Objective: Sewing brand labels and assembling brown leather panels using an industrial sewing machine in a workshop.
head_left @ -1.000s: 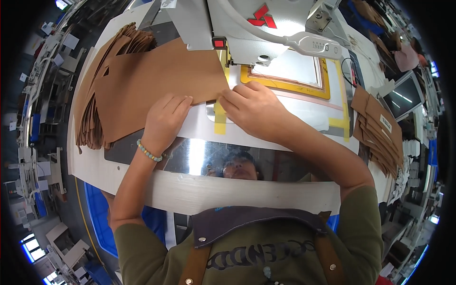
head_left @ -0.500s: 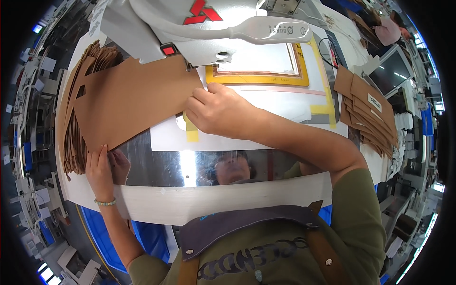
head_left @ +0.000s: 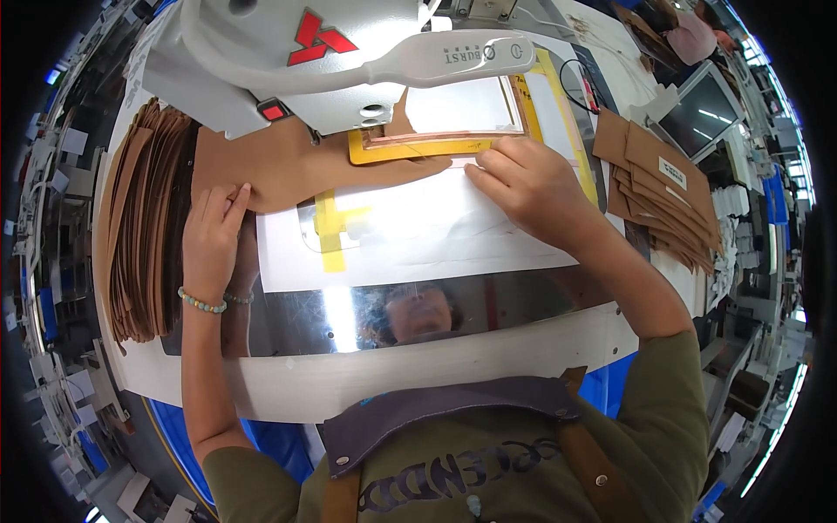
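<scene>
A floppy brown panel (head_left: 270,166), leather- or cloth-like, reaches from the left stack toward the right, partly beneath the yellow-edged clamp frame (head_left: 423,146). My left hand (head_left: 212,231) has its fingers closed on the panel's near left edge. At the frame's near right corner, my right hand (head_left: 532,187) is closed with thumb and fingers together; what they pinch is hidden. The panel's narrow right tip lies just left of those fingers. Over the panel's far side stands a white sewing machine head (head_left: 296,78) with a red button.
A thick stack of brown panels (head_left: 144,235) stands at the left. More brown pieces (head_left: 658,183) lie piled at the right, with a tilted screen (head_left: 702,118) behind. White sheeting with yellow tape (head_left: 329,231) covers part of the shiny metal plate (head_left: 488,305).
The brown panel has slid right, its tip now at the frame. My right hand has moved right and off the panel's corner; my left hand has moved farther away and slightly right.
</scene>
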